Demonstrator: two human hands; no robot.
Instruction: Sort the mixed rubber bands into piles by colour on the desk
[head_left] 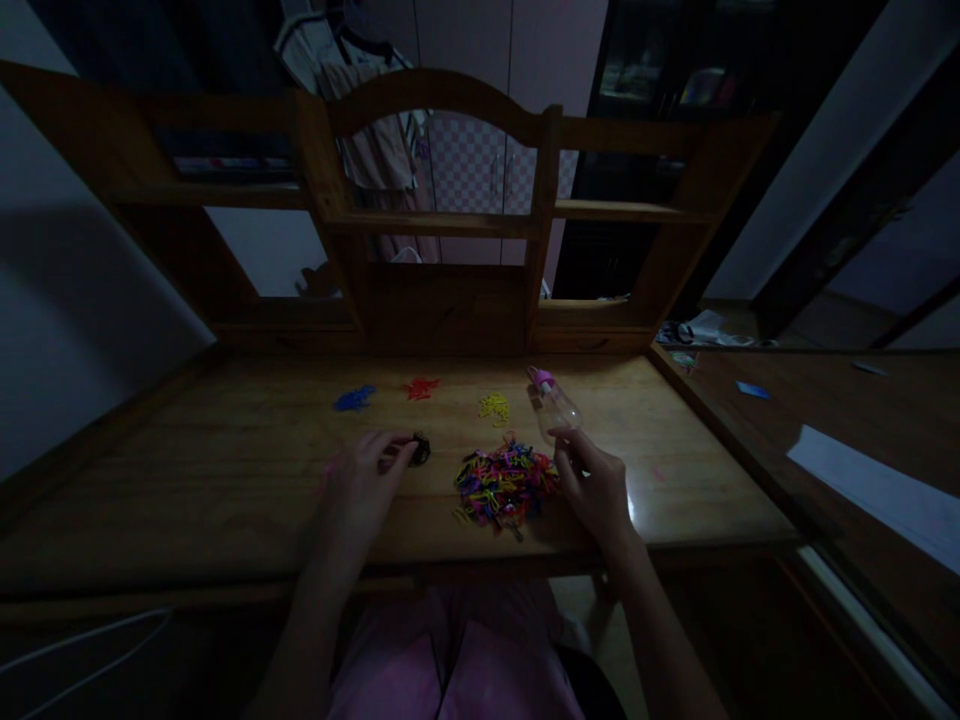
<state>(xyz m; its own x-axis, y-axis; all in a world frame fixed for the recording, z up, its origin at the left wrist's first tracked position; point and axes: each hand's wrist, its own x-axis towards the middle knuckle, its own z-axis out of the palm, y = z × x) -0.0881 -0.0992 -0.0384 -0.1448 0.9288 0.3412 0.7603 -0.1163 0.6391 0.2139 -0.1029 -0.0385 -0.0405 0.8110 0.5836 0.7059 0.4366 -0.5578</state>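
Note:
A heap of small mixed-colour bands, which look like hair ties [504, 485], lies near the table's front edge. My left hand [364, 470] is left of it, thumb and fingers pinched at a small clump of black hair ties [421, 450]. My right hand [596, 485] is at the heap's right side with its fingers curled in; whatever they hold is too small to make out. Just beyond it lies a clear bottle [559, 408] with a pink cap. Farther back are separate small piles: blue hair ties [354, 398], red ones [421, 388] and yellow ones [495, 407].
The wooden table [187, 450] has a shelf unit [442, 225] along its back. To the right, a brown surface [750, 430] holds white paper [877, 490] and a small blue card [752, 390]. A white cable [90, 640] runs at the lower left. The room is dim.

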